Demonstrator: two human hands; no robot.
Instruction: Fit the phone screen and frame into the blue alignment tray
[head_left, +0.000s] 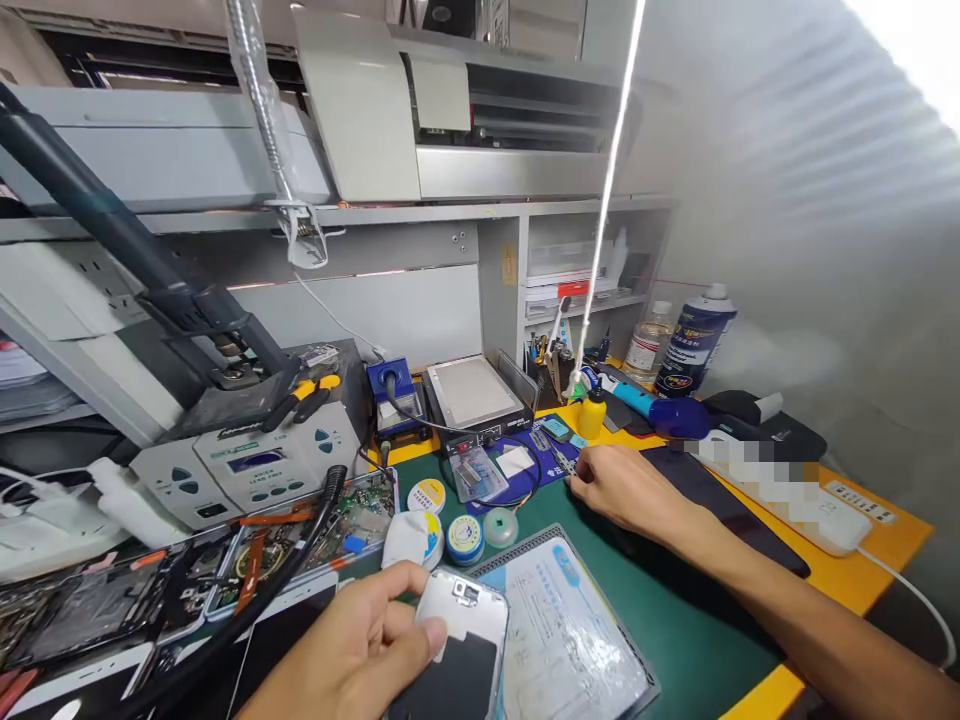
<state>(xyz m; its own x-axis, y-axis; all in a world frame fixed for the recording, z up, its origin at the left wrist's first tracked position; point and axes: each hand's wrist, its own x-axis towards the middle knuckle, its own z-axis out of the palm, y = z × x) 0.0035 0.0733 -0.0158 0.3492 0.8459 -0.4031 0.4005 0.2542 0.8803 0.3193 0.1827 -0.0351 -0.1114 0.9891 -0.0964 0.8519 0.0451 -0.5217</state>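
My left hand [358, 645] grips a silver phone back shell [459, 640] at its upper left corner, low in the frame over the green mat [675, 620]. My right hand [626, 487] reaches out over the mat, its fingertips at small tools [562, 462] lying on a blue pad [517, 470]. Whether the fingers pinch one of them is hidden. A clear sleeve with a printed sheet [562, 630] lies between the two hands.
Round solder tins [465, 538] and a white pad sit near the shell. Opened phones and boards [300, 540] fill the left. A grey rework station [247, 465], a heating plate [474, 395], bottles [694, 340], a yellow bottle [591, 413] and a white power strip [810, 500] ring the mat.
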